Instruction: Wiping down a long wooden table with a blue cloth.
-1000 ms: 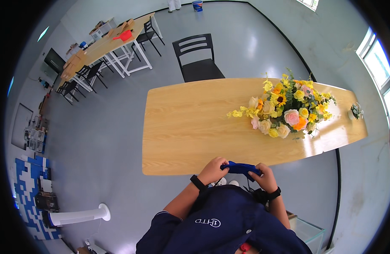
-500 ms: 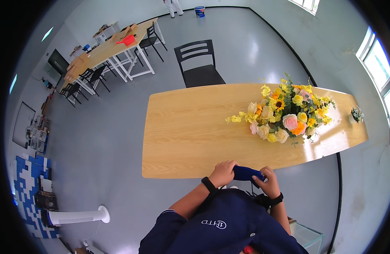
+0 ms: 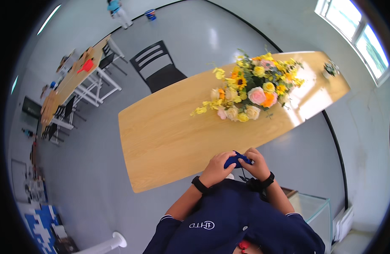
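A small dark blue cloth piece, soft and folded, is held between my two hands just past the near edge of the table. My left hand grips its left end with the fingers bent over the top. At the other end, my right hand pinches the fabric between thumb and fingers. A thin dark cord hangs beneath the cloth, near the right hand. The fingers cover much of the cloth, so its exact kind cannot be made out.
The wooden table bears a large yellow, pink and orange flower arrangement and a small potted plant. A black chair stands behind it. A glass case is at my lower right; a white tower fan is lower left.
My view has turned to the right, so the table appears tilted. My hands have come closer together, and the cloth between them looks shorter and more bunched.
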Motion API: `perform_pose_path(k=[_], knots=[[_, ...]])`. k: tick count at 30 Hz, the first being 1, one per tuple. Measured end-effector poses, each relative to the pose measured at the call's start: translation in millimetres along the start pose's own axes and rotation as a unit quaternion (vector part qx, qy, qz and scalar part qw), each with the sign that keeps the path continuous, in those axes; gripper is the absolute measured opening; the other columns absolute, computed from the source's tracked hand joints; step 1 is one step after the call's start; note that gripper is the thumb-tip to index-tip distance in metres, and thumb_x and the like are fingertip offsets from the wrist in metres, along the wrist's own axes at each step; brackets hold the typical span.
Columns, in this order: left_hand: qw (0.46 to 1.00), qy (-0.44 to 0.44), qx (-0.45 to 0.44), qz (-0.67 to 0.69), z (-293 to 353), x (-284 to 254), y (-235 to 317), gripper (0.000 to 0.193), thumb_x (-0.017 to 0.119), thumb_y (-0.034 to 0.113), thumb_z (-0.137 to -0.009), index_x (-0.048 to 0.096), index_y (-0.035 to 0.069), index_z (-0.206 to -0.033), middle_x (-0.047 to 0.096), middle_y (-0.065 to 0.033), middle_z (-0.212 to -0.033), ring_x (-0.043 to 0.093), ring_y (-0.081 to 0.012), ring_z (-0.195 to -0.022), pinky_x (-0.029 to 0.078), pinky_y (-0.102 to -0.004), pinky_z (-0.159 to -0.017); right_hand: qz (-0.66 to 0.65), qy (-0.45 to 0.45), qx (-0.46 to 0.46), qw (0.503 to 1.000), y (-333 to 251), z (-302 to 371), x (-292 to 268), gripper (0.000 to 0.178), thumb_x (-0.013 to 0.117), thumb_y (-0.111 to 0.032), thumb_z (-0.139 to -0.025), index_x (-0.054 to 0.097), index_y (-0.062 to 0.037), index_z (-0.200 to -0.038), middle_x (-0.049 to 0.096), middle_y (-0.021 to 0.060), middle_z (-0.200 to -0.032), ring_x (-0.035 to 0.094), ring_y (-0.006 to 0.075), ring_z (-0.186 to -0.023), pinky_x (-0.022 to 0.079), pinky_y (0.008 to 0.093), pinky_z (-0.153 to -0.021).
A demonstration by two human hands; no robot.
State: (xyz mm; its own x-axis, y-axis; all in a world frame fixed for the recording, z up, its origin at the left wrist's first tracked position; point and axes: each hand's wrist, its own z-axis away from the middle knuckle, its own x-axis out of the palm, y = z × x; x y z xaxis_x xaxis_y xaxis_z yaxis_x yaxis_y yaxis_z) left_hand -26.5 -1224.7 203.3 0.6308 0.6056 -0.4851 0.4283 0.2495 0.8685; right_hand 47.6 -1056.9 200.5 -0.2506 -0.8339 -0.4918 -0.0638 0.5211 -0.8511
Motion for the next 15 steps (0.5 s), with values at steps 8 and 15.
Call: perform_pose_path(k=[8, 15], knots=[[0.993, -0.082, 0.081, -0.017, -37.6, 36.5, 19.8, 0.036, 0.060, 0.010, -0.070, 0.050, 0.005, -0.105, 0.052, -0.0120, -0.107, 0.048, -0.0274, -0.100, 0.036, -0.0331, -0.086, 0.012, 0.062, 0.002, 0.998, 14.6, 20.1, -31.6, 0.022, 0.064, -0.019, -0.069, 0.049, -0.0028, -0.063, 0.046, 0.0101, -0.066, 0.047, 0.0259, -0.061, 0.038, 0.0327, -0.053], [0.985, -0.131, 0.100, -0.041, -62.5, 49.6, 18.6, 0.028, 0.061, 0.010, -0.068, 0.054, 0.003, -0.094, 0.056, -0.0117, -0.090, 0.052, -0.0285, -0.086, 0.039, -0.0350, -0.079, 0.049, 0.083, 0.044, 0.994, 14.6, 27.2, -46.2, 0.023, 0.062, -0.024, -0.071, 0.052, -0.0045, -0.066, 0.047, 0.0086, -0.065, 0.049, 0.0252, -0.062, 0.040, 0.0333, -0.055]])
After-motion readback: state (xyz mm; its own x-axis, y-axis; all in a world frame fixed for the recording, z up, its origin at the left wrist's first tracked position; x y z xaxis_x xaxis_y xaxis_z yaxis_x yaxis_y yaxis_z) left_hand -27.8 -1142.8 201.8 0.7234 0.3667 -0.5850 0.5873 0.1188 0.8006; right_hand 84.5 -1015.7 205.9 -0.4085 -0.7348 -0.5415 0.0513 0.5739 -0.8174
